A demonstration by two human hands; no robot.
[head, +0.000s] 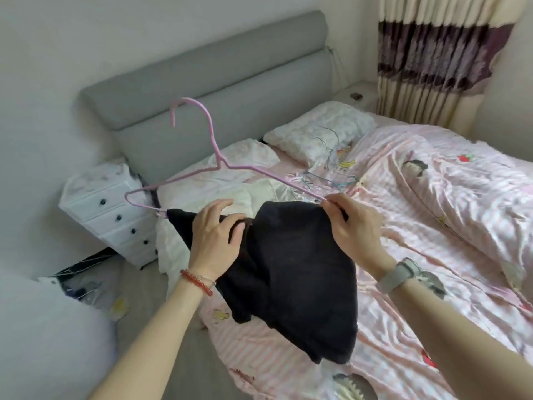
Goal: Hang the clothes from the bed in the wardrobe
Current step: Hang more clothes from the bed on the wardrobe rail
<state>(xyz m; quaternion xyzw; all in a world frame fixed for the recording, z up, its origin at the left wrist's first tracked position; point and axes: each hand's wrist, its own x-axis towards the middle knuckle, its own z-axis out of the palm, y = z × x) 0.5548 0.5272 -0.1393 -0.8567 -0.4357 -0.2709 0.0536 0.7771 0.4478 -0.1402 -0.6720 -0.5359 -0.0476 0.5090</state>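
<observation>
The place was a bedroom in a home. A bed (403, 226) with a grey padded headboard (219, 90) filled most of the view, covered with a pink striped quilt (476, 197) printed with cartoon figures and fruit. A white pillow (320, 131) lay near the headboard. Beside the bed stood a small white chest of drawers (109, 215) with dark knobs. In the corner hung a cream curtain (427, 59) with a dark purple band, against plain pale walls.

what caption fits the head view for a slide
Both hands fit a dark knitted garment onto a pink wire hanger over the bed.
</observation>
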